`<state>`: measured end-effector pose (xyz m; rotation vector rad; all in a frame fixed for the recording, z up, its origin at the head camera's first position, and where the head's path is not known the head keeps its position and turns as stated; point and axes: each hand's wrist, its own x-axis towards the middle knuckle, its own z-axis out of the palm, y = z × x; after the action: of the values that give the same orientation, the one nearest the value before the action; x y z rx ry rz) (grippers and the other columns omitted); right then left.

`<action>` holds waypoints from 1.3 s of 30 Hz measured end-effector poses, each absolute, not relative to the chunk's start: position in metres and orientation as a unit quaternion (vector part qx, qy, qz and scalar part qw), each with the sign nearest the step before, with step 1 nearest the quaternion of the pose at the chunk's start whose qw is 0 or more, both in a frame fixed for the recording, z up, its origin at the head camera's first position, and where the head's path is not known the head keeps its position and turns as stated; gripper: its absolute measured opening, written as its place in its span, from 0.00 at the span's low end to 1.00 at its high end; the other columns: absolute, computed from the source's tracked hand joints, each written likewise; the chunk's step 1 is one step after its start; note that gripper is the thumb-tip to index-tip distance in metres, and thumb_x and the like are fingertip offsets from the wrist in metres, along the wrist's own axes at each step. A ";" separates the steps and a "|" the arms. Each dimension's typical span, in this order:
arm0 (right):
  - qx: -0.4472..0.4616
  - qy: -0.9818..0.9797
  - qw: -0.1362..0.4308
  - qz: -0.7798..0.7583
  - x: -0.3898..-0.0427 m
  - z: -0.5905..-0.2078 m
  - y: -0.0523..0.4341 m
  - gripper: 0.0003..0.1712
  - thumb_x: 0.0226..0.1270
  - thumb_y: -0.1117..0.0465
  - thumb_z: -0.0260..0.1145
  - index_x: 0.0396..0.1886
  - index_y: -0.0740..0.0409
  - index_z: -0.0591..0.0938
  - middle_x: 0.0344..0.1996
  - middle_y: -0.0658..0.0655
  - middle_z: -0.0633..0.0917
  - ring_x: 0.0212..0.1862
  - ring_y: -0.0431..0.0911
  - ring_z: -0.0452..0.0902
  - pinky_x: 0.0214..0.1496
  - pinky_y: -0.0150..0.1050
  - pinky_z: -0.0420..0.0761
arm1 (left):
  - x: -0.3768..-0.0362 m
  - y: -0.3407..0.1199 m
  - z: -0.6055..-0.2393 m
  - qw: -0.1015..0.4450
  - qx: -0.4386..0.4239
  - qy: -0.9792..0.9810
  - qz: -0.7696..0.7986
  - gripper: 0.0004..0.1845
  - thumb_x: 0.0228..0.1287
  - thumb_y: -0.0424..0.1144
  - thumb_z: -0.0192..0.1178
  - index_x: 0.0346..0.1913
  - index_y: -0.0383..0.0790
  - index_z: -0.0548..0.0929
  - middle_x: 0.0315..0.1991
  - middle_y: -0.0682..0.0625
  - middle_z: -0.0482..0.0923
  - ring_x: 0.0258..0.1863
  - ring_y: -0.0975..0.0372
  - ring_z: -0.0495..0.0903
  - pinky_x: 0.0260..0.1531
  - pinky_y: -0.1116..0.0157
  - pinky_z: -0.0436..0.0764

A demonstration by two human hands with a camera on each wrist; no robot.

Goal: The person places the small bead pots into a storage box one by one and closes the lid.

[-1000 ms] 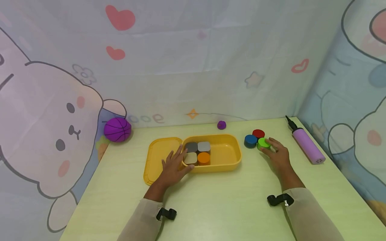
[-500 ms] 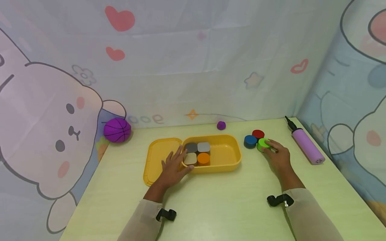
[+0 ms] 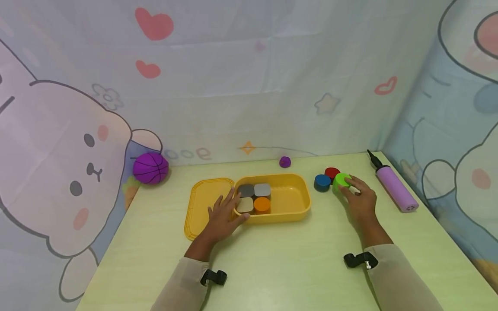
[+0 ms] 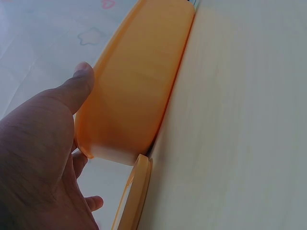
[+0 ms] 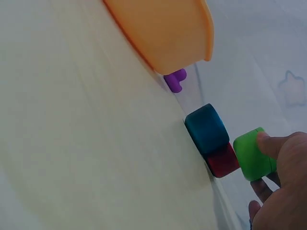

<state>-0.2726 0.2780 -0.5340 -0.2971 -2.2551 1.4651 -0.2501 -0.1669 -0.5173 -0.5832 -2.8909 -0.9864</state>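
Observation:
My right hand pinches a small green rounded block between thumb and fingers, raised off the table. Right beside it, a blue block and a red block stand on the table. The left hand rests at the left end of a yellow box, fingers spread, with the thumb against its front wall in the left wrist view. Inside that box's left half sit a dark grey block, a light grey block, a beige block and an orange block.
A flat yellow lid lies left of the box, partly under the left hand. Toward the back are a purple ball and a small purple object. A lilac hand pump lies at the right edge. Printed cloth hangs behind the table.
The green block has come up off the table in my right hand and shifted slightly right, away from the blue block. The left hand has stayed in place.

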 end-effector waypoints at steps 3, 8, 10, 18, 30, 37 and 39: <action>-0.103 -0.806 0.249 0.527 -0.271 -0.529 0.271 0.25 0.64 0.52 0.72 0.60 0.49 0.83 0.67 0.48 0.78 0.70 0.45 0.71 0.55 0.29 0.72 | -0.249 -0.167 -0.517 0.013 -0.188 -0.930 -0.316 0.42 0.67 0.69 0.52 0.79 0.59 0.54 0.82 0.62 0.37 0.79 0.38 0.39 0.62 0.21 0.32; -0.060 -0.800 0.296 0.519 -0.269 -0.519 0.256 0.22 0.61 0.55 0.74 0.56 0.52 0.86 0.63 0.51 0.82 0.66 0.48 0.75 0.52 0.33 0.75 | -0.249 -0.167 -0.517 0.017 -0.186 -0.931 -0.314 0.42 0.66 0.69 0.51 0.79 0.59 0.55 0.82 0.61 0.37 0.79 0.38 0.40 0.62 0.21 0.34; -0.037 -0.798 0.301 0.520 -0.269 -0.515 0.248 0.22 0.61 0.56 0.75 0.55 0.53 0.86 0.62 0.53 0.82 0.65 0.49 0.76 0.53 0.38 0.77 | -0.249 -0.166 -0.516 0.019 -0.186 -0.930 -0.316 0.42 0.66 0.69 0.52 0.79 0.59 0.55 0.82 0.61 0.38 0.79 0.37 0.40 0.62 0.21 0.34; 0.059 -0.783 0.293 0.545 -0.261 -0.496 0.215 0.21 0.59 0.64 0.74 0.53 0.64 0.85 0.59 0.63 0.83 0.62 0.55 0.78 0.61 0.25 0.76 | -0.249 -0.165 -0.516 0.017 -0.184 -0.930 -0.318 0.42 0.66 0.69 0.52 0.79 0.59 0.55 0.82 0.61 0.38 0.79 0.39 0.40 0.62 0.22 0.33; 0.140 -0.826 0.219 0.501 -0.275 -0.497 0.188 0.24 0.60 0.55 0.75 0.55 0.57 0.86 0.59 0.58 0.84 0.62 0.55 0.79 0.58 0.53 0.82 | -0.250 -0.167 -0.515 0.021 -0.192 -0.929 -0.316 0.42 0.67 0.67 0.53 0.79 0.57 0.56 0.82 0.57 0.40 0.78 0.36 0.41 0.60 0.20 0.36; 0.149 -0.864 0.186 0.443 -0.284 -0.495 0.175 0.24 0.58 0.54 0.76 0.54 0.58 0.86 0.56 0.59 0.86 0.62 0.58 0.79 0.71 0.56 0.69 | -0.252 -0.167 -0.516 0.019 -0.191 -0.928 -0.320 0.42 0.66 0.68 0.53 0.79 0.59 0.55 0.82 0.59 0.39 0.79 0.37 0.41 0.61 0.21 0.34; 0.134 -0.877 0.179 0.425 -0.287 -0.496 0.171 0.24 0.57 0.52 0.77 0.52 0.56 0.87 0.55 0.57 0.87 0.61 0.58 0.80 0.75 0.60 0.54 | -0.251 -0.167 -0.516 0.018 -0.190 -0.928 -0.320 0.42 0.66 0.68 0.53 0.79 0.59 0.55 0.82 0.60 0.39 0.79 0.37 0.41 0.62 0.21 0.34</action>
<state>-0.2866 0.1713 -0.4957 0.3794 -2.4807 1.2007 -0.2513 -0.1666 -0.5164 -0.5906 -2.8817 -0.9940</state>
